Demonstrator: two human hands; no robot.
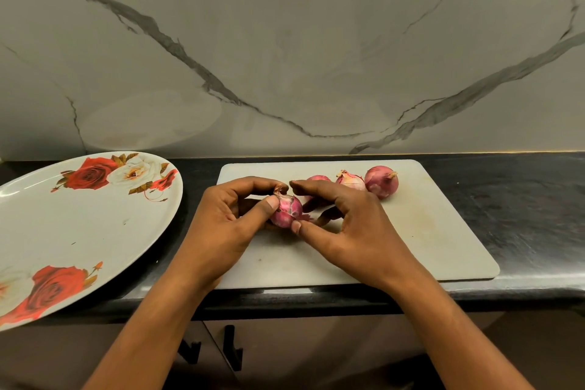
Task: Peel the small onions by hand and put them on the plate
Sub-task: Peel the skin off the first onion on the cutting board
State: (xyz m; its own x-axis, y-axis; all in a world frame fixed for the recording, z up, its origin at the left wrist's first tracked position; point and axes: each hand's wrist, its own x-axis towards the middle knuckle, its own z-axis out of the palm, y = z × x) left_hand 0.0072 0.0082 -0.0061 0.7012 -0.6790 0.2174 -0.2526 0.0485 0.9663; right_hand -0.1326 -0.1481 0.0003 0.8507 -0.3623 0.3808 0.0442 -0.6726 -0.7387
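Note:
A small pink onion [287,210] with part of its skin loose is held just above the white cutting board [427,231]. My left hand [228,218] grips it from the left, thumb on its side and fingers curled over its dry top. My right hand [345,225] pinches a strip of peel at its lower right with the thumb. Three more small onions lie at the board's back: one [317,179] partly hidden behind my right fingers, one [349,180] with torn skin, one [380,182] whole. The white plate with red roses [79,225] lies to the left, with no onions on it.
The board and plate rest on a black counter [522,199] against a grey marbled wall [285,41]. The counter's front edge runs just under my wrists, with dark cabinet doors and black handles [232,351] below. The plate overhangs the counter's front edge at lower left.

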